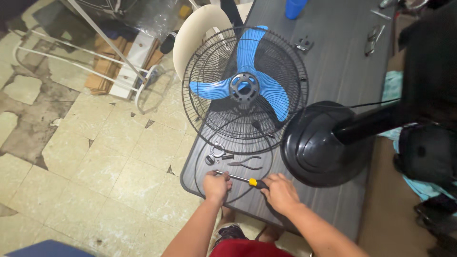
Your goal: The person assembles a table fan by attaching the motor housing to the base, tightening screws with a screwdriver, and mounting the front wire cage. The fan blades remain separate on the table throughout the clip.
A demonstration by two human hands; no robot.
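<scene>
My left hand [216, 185] is closed around the metal shaft end of a screwdriver [239, 179] near the table's front edge. My right hand [280, 191] grips the screwdriver's yellow and black handle. Both hands lie over a thin black wire ring [199, 143] that rests flat on the dark grey table [333, 71]. Just beyond it sits a black wire fan guard [200, 66] with a blue three-blade fan blade [243, 85] lying in it. Pliers [245, 164], a small metal clip [218, 150] and a small black knob [210, 160] lie inside the ring.
A round black fan base [314, 145] with its black pole [371, 123] lies on its side to the right. A cream plastic chair [200, 31] stands behind the guard. Metal parts [304, 44] and a blue cup [294, 7] sit farther back. Cracked floor tiles spread left.
</scene>
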